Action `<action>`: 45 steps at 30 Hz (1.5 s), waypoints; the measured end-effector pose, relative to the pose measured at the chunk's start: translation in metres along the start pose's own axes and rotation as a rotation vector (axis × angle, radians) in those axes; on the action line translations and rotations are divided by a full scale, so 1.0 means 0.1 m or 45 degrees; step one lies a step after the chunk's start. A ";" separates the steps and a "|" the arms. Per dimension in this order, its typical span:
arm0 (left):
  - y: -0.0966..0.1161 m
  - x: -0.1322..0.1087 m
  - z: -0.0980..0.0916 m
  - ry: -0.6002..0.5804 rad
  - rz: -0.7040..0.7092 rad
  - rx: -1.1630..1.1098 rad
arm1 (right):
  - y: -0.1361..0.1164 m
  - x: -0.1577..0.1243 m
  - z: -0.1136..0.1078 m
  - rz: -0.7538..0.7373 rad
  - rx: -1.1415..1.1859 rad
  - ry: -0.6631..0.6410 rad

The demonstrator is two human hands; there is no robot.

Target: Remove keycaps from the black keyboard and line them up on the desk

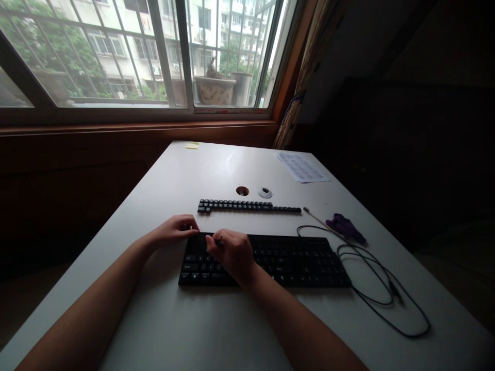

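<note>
A black computer keyboard [270,281] lies on the table, with its upper left rows partly stripped of keycaps. At the keyboard's far left corner, my left hand [178,229] has its fingers curled and the tips gripping the edge. Over the left half of the keys is my right hand [235,252], its thumb and fingers pinched together. Something small and dark shows between those fingers, too small to name. Beyond the keyboard, loose black keycaps [240,205] are lined up in rows.
The keyboard's cable [386,273] loops over the right side of the white table [174,330]. A purple cloth [344,226] and a thin stick-like brush [315,216] lie near it. Farther back are a cable hole [242,191], its round cover [265,192], papers [303,167] and yellow sticky notes [192,146].
</note>
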State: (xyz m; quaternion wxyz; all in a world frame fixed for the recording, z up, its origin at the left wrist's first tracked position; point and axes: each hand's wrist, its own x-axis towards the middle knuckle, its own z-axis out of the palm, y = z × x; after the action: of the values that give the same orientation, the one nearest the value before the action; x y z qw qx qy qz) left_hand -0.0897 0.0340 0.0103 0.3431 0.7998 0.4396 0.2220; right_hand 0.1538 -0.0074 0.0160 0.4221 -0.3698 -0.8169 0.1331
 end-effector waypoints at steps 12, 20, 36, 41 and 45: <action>0.11 -0.01 0.01 0.100 0.122 -0.005 | 0.11 0.12 -0.05 0.536 0.481 0.048; 0.31 -0.01 0.12 0.216 0.413 0.176 | 0.20 0.14 -0.02 0.725 0.720 0.179; 0.42 0.00 0.24 0.161 0.559 0.605 | 0.26 0.16 -0.02 0.832 0.810 0.231; 0.38 0.00 0.25 0.202 0.605 0.691 | 0.24 0.16 -0.03 0.826 0.778 0.243; 0.39 0.01 0.30 0.284 0.661 0.695 | 0.24 0.18 -0.05 0.850 0.780 0.246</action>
State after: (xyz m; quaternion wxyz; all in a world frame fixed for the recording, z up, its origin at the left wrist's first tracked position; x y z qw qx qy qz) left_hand -0.0486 0.0093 0.0195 0.0004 0.9171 0.3003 0.2620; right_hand 0.1627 0.0214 0.0167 0.5200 -0.4817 -0.5330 0.4620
